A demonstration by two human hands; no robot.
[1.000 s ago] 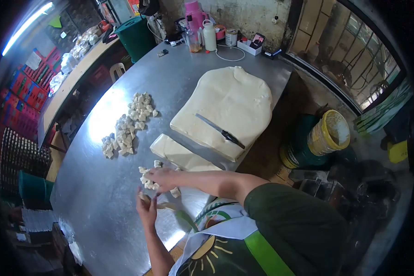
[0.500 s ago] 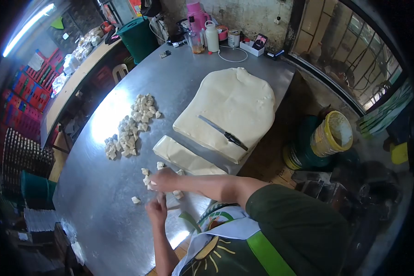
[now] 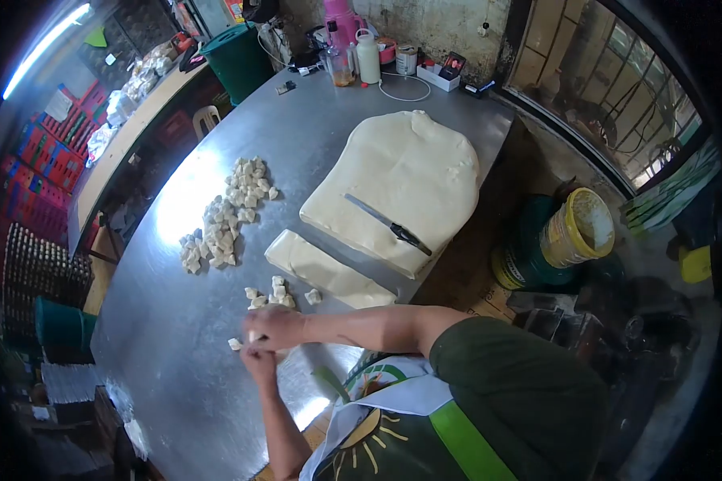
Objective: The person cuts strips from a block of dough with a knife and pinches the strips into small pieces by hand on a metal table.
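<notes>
The left hand (image 3: 259,365) is nearest, its fingers meeting the underside of the right hand (image 3: 277,327) just above the surface (image 3: 176,377). A pale bit of dough (image 3: 253,336) shows at the fingers; blur and overlap hide whether either hand pinches it. One small piece (image 3: 234,344) lies just beside the hands, and a loose cluster (image 3: 279,293) sits right beyond them. For handling this well, a light touch seems best: soft dough likely dents or sticks if squeezed, and keeping pieces apart should stop them joining. Farther on lies a strip of dough (image 3: 329,268), with a heap of pieces (image 3: 231,210) off to its left. Beyond the strip, across a narrow gap, rests the big slab (image 3: 401,172); a knife (image 3: 385,222) lies on it, sensibly out of the fingers' way.
</notes>
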